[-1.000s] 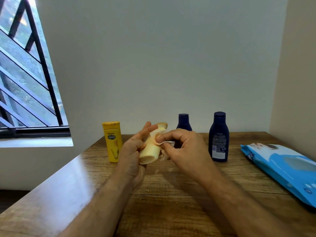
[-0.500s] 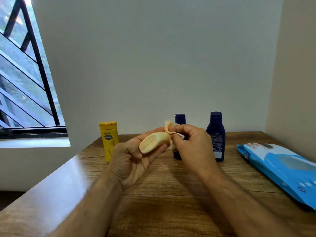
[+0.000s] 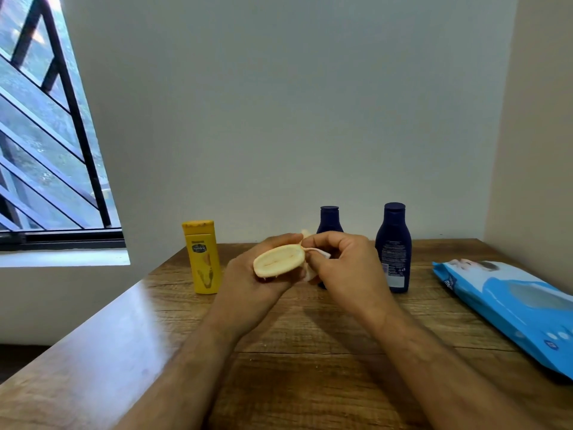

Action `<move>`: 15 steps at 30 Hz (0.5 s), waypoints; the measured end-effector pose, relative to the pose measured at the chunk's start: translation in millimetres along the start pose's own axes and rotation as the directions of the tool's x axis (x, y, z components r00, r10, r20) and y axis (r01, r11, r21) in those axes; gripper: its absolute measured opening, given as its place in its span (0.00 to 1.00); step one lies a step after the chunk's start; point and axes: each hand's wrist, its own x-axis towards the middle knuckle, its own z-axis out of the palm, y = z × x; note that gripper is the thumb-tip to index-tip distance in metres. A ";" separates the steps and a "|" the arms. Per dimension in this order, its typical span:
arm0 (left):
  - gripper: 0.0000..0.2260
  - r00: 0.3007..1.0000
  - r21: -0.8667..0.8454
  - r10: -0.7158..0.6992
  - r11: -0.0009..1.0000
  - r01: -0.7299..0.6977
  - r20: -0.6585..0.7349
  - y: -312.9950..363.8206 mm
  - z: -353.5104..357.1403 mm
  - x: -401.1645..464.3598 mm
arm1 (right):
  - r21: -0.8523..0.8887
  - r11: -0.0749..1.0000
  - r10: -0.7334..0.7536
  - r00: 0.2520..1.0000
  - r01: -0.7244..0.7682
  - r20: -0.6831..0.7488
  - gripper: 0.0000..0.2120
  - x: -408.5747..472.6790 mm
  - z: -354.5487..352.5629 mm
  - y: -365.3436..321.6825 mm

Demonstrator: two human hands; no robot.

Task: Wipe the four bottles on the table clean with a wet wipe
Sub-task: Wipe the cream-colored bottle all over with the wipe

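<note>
Above the table's (image 3: 310,352) centre, the left hand (image 3: 248,283) cradles the cream bottle (image 3: 278,261), base toward the camera; the right hand (image 3: 344,268), at three o'clock, pinches the wet wipe (image 3: 322,253) against it. Beyond, at twelve o'clock, stand the yellow bottle (image 3: 203,257) and two navy bottles (image 3: 393,246).

A plain pale wall (image 3: 279,103) rises behind a wood-grain table (image 3: 310,367) set into the corner, with a beige side wall (image 3: 539,150) at right. At left a window (image 3: 40,135) with dark slanted bars lets in daylight — its white sill (image 3: 62,257) glows, the table's left edge shines.
</note>
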 end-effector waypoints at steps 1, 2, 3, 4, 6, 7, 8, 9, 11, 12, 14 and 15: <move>0.21 0.999 0.064 0.038 0.997 -0.037 -0.027 -1.7 0.0 -1.6 | 0.019 1.000 0.008 1.000 -0.008 0.030 0.06 -0.1 0.8 -0.8; 0.20 0.997 0.121 0.066 0.991 -0.060 -0.049 -2.9 0.3 -3.1 | 0.026 1.000 0.012 0.998 -0.014 0.065 0.06 -0.8 1.8 -1.6; 0.20 0.993 0.175 0.094 0.981 -0.081 -0.066 -3.9 0.5 -3.8 | 0.031 0.999 0.011 0.995 -0.014 0.098 0.07 -1.7 2.9 -2.5; 0.20 0.989 0.224 0.122 0.969 -0.101 -0.082 -5.5 0.8 -3.6 | 0.047 0.999 0.006 0.993 -0.011 0.120 0.07 -2.3 3.9 -2.8; 0.19 0.979 0.288 0.156 0.951 -0.113 -0.131 -6.9 -0.6 -1.7 | 0.119 0.993 -0.006 0.990 -0.011 0.140 0.07 -3.7 5.1 -6.1; 0.19 0.974 0.289 0.154 0.952 -0.101 -0.164 -7.9 -1.6 -0.5 | 0.162 0.987 -0.011 0.990 -0.012 0.138 0.06 -3.9 4.6 -8.2; 0.20 0.972 0.262 0.131 0.962 -0.077 -0.194 -8.7 -2.2 0.3 | 0.203 0.979 -0.019 0.991 -0.008 0.131 0.06 -4.0 2.9 -10.0; 0.22 0.972 0.220 0.091 0.975 -0.042 -0.215 -8.7 -2.3 0.5 | 0.237 0.971 -0.030 0.992 0.000 0.122 0.05 -4.4 1.4 -12.6; 0.24 0.975 0.162 0.010 0.986 0.027 -0.222 -8.0 -0.7 0.1 | 0.209 0.976 -0.088 0.991 0.065 0.101 0.06 -6.2 0.6 -15.5; 0.22 0.977 0.170 -0.003 0.985 0.040 -0.213 -9.6 0.6 0.4 | 0.105 0.985 -0.149 0.985 0.140 0.083 0.07 -7.3 2.0 -15.2; 0.16 0.980 0.235 0.012 0.971 0.036 -0.201 -13.7 2.4 2.0 | -0.106 0.959 -0.259 0.964 0.264 0.062 0.08 -9.5 7.7 -12.9; 0.14 0.981 0.250 0.014 0.968 0.036 -0.194 -14.4 3.4 2.6 | -0.139 0.950 -0.275 0.960 0.278 0.042 0.08 -9.4 9.2 -10.7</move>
